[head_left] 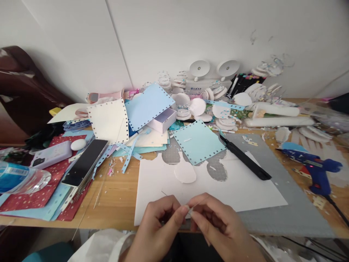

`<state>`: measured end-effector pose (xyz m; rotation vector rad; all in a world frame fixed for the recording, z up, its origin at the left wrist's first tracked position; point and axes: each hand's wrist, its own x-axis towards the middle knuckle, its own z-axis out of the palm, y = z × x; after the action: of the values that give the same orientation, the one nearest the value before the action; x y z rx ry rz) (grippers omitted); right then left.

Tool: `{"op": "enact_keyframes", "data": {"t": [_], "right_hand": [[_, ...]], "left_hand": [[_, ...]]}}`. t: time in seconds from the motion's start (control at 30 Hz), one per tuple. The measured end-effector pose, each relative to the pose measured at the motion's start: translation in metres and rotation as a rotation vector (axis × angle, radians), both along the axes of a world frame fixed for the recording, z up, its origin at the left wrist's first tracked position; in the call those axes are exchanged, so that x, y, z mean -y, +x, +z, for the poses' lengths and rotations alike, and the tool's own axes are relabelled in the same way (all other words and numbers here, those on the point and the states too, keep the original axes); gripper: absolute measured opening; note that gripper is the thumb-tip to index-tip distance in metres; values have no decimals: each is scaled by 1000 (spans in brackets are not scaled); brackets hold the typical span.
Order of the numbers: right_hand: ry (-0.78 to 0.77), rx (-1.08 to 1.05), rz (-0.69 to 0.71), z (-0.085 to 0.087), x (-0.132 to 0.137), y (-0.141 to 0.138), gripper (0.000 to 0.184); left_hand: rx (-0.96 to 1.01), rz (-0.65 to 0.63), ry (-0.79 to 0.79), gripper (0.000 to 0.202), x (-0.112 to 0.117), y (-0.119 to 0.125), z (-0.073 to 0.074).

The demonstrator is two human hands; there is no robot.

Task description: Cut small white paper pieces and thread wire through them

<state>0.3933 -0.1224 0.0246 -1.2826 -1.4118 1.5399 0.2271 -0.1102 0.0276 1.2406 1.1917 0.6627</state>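
My left hand (167, 220) and my right hand (214, 222) meet at the front edge of the table, fingertips pinched close together. Between them runs a thin wire-like strand (164, 193), one end poking out past the left fingers; its exact kind is too fine to tell. Just beyond lies a white sheet (160, 189) with rounded holes cut along its far edge. On that sheet rests a loose white oval cut-out (185, 173). A light-blue square of paper with punched edges (200, 142) overlaps the sheet's far side. A black utility knife (247, 158) lies diagonally to the right.
Under the sheet is a grey cutting mat (300, 207). A blue glue gun (313, 163) with a cord lies far right. Left are a dark phone (85, 163), a purple case (51, 154) and a plastic bottle (21, 178). White discs (197, 106) crowd the back.
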Motion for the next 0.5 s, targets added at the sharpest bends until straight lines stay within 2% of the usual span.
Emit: {"op": "enact_keyframes", "data": {"t": [0.23, 0.5], "right_hand": [[72, 84, 52, 0, 1, 3, 15], [65, 108, 5, 0, -2, 3, 11]], "left_hand": [[-59, 2, -2, 51, 0, 0, 1], [-51, -57, -12, 47, 6, -4, 2]]}}
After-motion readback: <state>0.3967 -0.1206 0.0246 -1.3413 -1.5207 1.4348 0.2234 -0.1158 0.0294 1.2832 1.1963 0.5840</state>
